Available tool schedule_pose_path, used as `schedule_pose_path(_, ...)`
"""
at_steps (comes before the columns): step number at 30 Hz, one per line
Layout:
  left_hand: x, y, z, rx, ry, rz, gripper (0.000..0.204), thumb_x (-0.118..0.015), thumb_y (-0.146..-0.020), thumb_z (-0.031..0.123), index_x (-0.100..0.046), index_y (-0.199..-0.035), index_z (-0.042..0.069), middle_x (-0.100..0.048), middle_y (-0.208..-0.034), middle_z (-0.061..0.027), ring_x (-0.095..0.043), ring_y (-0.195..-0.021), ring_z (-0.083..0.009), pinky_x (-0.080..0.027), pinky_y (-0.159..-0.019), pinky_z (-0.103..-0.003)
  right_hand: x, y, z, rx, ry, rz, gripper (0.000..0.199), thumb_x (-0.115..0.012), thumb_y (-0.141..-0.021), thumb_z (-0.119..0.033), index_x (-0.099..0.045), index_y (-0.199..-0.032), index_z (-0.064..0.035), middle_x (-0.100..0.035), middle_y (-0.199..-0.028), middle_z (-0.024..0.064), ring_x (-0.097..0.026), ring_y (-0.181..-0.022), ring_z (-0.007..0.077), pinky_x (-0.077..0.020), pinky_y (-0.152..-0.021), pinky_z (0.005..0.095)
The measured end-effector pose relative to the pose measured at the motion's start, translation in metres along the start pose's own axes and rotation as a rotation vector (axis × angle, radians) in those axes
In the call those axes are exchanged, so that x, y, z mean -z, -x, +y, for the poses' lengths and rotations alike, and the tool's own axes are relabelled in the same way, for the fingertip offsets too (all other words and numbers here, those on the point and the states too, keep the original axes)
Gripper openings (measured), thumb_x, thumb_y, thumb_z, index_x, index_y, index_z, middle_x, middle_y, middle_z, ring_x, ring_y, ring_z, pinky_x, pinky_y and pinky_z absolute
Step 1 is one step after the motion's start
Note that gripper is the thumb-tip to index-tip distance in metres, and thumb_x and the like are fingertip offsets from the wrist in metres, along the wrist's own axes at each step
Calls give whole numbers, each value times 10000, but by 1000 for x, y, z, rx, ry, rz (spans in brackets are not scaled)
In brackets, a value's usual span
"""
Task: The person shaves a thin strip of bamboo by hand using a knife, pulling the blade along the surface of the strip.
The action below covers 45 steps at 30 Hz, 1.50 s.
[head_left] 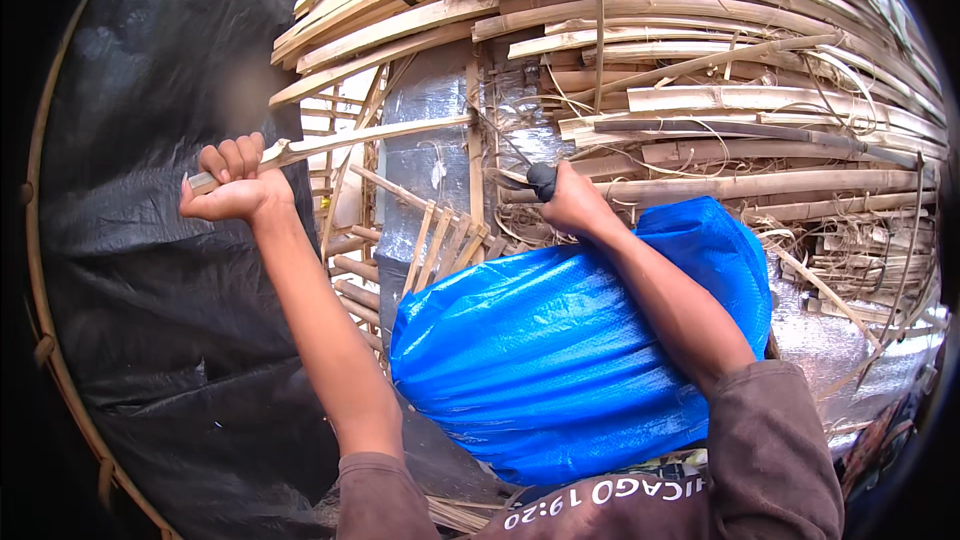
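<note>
My left hand is closed around one end of a split bamboo strip, raised at the left beside the black sheet. The strip runs to the right and its far end meets the thin dark blade of a knife. Its black-wrapped handle is gripped in my right hand, above the blue tarp. The blade slants up and left from the handle and seems to touch the strip's end, though the exact contact is too small to tell.
A blue tarp covers my lap. Stacked split bamboo fills the far and right side. A black plastic sheet hangs at the left. Short wooden slats and a silvery sheet lie beyond the tarp.
</note>
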<state>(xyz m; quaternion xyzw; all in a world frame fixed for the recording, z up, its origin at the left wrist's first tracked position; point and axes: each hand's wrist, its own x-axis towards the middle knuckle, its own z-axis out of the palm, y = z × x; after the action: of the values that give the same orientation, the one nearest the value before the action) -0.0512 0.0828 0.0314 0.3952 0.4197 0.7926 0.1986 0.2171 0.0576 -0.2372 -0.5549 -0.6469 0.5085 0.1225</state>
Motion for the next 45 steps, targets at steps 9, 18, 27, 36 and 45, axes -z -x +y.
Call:
schedule_pose_path(9, 9, 3, 4, -28, -15, 69, 413, -368, -749, 491, -200, -559, 165, -167, -453, 6, -105, -440, -120, -137, -489, -310, 30, 30, -57, 226, -190, 77, 481, -691, -721, -147, -473, -1117, 18, -640, -965, 327, -616, -941, 502, -474, -808, 527)
schedule_pose_path(18, -4, 4, 1, -9, -68, 122, 419, -340, -766, 489, -192, -561, 156, -162, -454, -3, -94, -450, -129, -141, -495, -314, 10, 18, -29, 148, -5, 11, 381, -617, -713, -58, -459, -1044, 43, -645, -878, 329, -625, -867, 502, -489, -799, 562)
schedule_pose_path(27, -10, 2, 1, -27, -51, 111, 420, -334, -773, 492, -192, -564, 157, -167, -447, -7, -92, -434, -124, -107, -474, -309, -6, 10, -2, 113, 66, 66, 432, -642, -721, -53, -464, -1102, 44, -647, -931, 317, -632, -908, 486, -495, -824, 562)
schedule_pose_path(36, 19, 4, 5, -53, -31, 160, 415, -344, -760, 494, -195, -560, 163, -152, -455, 7, -86, -451, -130, -123, -494, -318, 9, 33, -54, 323, -58, 104, 416, -633, -714, -58, -441, -1079, 3, -630, -795, 324, -617, -792, 513, -478, -750, 583)
schedule_pose_path(45, 15, 4, 1, -30, -25, 194, 403, -333, -767, 483, -195, -556, 168, -147, -447, 11, -85, -436, -129, -115, -479, -311, 9, 11, -37, 211, -40, 52, 423, -622, -720, -67, -435, -1084, 41, -645, -855, 331, -624, -857, 513, -485, -776, 573)
